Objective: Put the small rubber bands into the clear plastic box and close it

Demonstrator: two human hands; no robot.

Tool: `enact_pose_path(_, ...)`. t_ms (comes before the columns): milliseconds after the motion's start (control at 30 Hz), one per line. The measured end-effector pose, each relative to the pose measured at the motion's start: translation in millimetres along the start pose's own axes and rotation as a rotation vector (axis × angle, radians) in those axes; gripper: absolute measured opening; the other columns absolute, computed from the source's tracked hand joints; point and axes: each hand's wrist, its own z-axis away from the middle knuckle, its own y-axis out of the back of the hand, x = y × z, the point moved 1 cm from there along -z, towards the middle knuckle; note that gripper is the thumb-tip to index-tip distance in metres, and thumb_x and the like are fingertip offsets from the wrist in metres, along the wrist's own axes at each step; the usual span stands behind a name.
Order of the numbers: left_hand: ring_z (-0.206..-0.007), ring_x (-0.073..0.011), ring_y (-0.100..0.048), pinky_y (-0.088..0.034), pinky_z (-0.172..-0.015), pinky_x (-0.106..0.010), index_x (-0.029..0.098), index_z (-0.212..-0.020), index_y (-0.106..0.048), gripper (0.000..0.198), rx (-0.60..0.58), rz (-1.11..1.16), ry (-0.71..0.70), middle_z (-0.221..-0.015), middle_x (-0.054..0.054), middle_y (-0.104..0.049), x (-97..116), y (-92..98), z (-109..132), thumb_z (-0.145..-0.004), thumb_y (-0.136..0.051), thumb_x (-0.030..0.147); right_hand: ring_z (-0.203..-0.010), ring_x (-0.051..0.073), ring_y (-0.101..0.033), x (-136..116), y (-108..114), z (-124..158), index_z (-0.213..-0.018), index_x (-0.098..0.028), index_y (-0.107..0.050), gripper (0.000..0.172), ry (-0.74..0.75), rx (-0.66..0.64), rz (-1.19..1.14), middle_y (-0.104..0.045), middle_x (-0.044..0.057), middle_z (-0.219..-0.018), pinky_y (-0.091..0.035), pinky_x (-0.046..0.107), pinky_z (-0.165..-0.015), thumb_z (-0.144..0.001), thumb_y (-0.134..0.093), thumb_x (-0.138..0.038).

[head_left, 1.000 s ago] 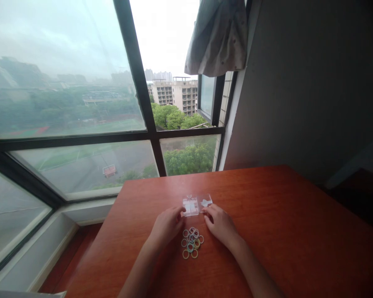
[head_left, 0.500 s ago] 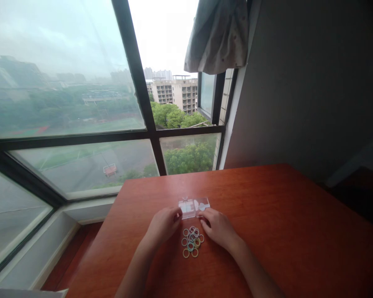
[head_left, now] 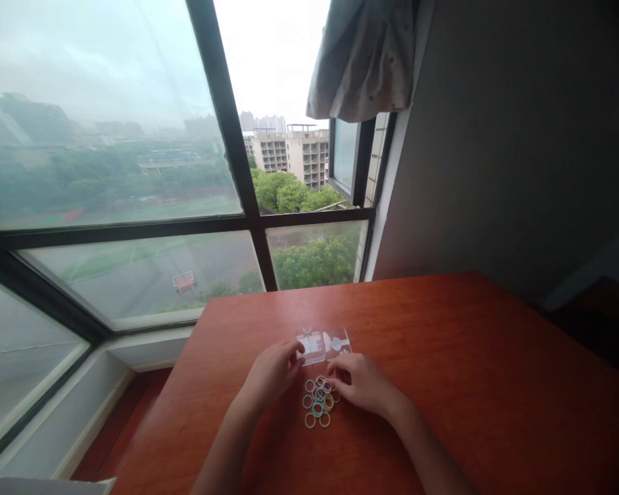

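Observation:
A small clear plastic box (head_left: 324,344) lies open on the reddish wooden table (head_left: 443,385), its lid folded out to the right. Just in front of it sits a heap of several small coloured rings (head_left: 318,403). My left hand (head_left: 273,375) rests at the box's left side, fingers curled with the tips touching the box. My right hand (head_left: 358,383) is at the right edge of the ring heap, fingers bent down onto the rings; whether it grips one is hidden.
Beyond the table's far edge is a large window with dark frames (head_left: 247,199). A grey curtain (head_left: 364,58) hangs at the top, beside a dark wall (head_left: 505,137) on the right. The floor (head_left: 108,426) drops away left of the table.
My right hand has moved from the box's lid back and down onto the ring heap. The left hand stays at the box.

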Motion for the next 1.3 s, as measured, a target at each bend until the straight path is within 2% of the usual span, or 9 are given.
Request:
enact_pose_path(100, -0.080, -0.0175, -0.060, -0.039, -0.068, -0.024, 0.021, -0.092, -0.063, 0.015, 0.019, 0.003, 0.003, -0.090, -0.003, -0.069, -2, -1.7, 0, -0.084, -0.050, 0.024, -0.074, 0.014, -0.060, -4, -2, 1, -0.095, -0.023, -0.068, 0.017, 0.013, -0.045, -0.003, -0.068, -0.002, -0.080, -0.040, 0.022, -0.068, -0.078, -0.064, -0.022)
enact_pose_path(200, -0.078, -0.0169, -0.060, -0.039, -0.068, -0.024, 0.021, -0.090, -0.063, 0.014, 0.022, 0.004, -0.012, -0.089, -0.003, -0.068, -2, -2.4, -1, -0.084, -0.050, 0.023, -0.077, 0.015, -0.060, -5, -3, 2, -0.093, -0.023, -0.068, 0.015, 0.017, -0.055, 0.018, -0.069, -0.001, -0.081, -0.040, 0.023, -0.070, -0.078, -0.064, -0.022)
enact_pose_path(333, -0.076, -0.0160, -0.058, -0.038, -0.068, -0.024, 0.021, -0.083, -0.065, 0.015, -0.013, 0.005, -0.022, -0.089, -0.004, -0.066, -1, -0.7, -1, -0.082, -0.050, 0.018, -0.077, 0.015, -0.060, -5, -3, 1, -0.091, -0.023, -0.068, 0.014, 0.015, -0.048, 0.024, -0.068, -0.001, -0.080, -0.039, 0.023, -0.069, -0.078, -0.064, -0.022)
enact_pose_path(533, -0.075, -0.0157, -0.057, -0.035, -0.064, -0.023, 0.020, -0.080, -0.066, 0.015, -0.044, 0.001, -0.037, -0.086, -0.004, -0.064, 0, 1.1, -3, -0.082, -0.051, 0.016, -0.072, 0.014, -0.059, -6, -3, 1, -0.099, -0.023, -0.065, 0.021, -0.013, -0.039, 0.002, -0.067, -0.002, -0.079, -0.038, 0.022, -0.065, -0.077, -0.064, -0.020)
enact_pose_path(767, -0.076, -0.0157, -0.058, -0.036, -0.065, -0.022, 0.021, -0.085, -0.066, 0.017, -0.043, -0.010, -0.037, -0.089, -0.004, -0.066, -2, 0.6, -2, -0.083, -0.050, 0.017, -0.074, 0.014, -0.060, -3, -5, 1, -0.085, -0.023, -0.064, 0.008, 0.020, -0.029, 0.032, -0.068, -0.002, -0.079, -0.038, 0.022, -0.065, -0.078, -0.062, -0.021)
enact_pose_path(967, -0.078, -0.0165, -0.060, -0.040, -0.069, -0.023, 0.021, -0.090, -0.065, 0.017, 0.010, 0.013, -0.022, -0.091, -0.004, -0.067, -3, 0.5, -1, -0.084, -0.050, 0.022, -0.075, 0.014, -0.060, -1, -7, 1, -0.084, -0.022, -0.066, 0.007, 0.046, -0.019, 0.008, -0.068, -0.001, -0.080, -0.039, 0.022, -0.067, -0.079, -0.061, -0.022)
enact_pose_path(1133, -0.073, -0.0153, -0.058, -0.039, -0.065, -0.023, 0.020, -0.089, -0.065, 0.017, 0.092, 0.073, -0.076, -0.088, -0.004, -0.066, 2, 0.1, -2, -0.086, -0.049, 0.025, -0.067, 0.013, -0.056, 1, -7, -2, -0.079, -0.020, -0.066, 0.004, 0.023, 0.079, -0.100, -0.065, -0.001, -0.074, -0.038, 0.022, -0.062, -0.078, -0.062, -0.018)
enact_pose_path(1300, -0.068, -0.0129, -0.054, -0.039, -0.061, -0.021, 0.019, -0.085, -0.066, 0.016, 0.079, 0.215, -0.184, -0.079, -0.003, -0.064, 17, -8.6, -2, -0.087, -0.052, 0.027, -0.063, 0.012, -0.053, 1, -5, -6, -0.078, -0.018, -0.065, 0.005, 0.015, 0.235, -0.240, -0.065, 0.000, -0.073, -0.038, 0.022, -0.059, -0.081, -0.063, -0.022)
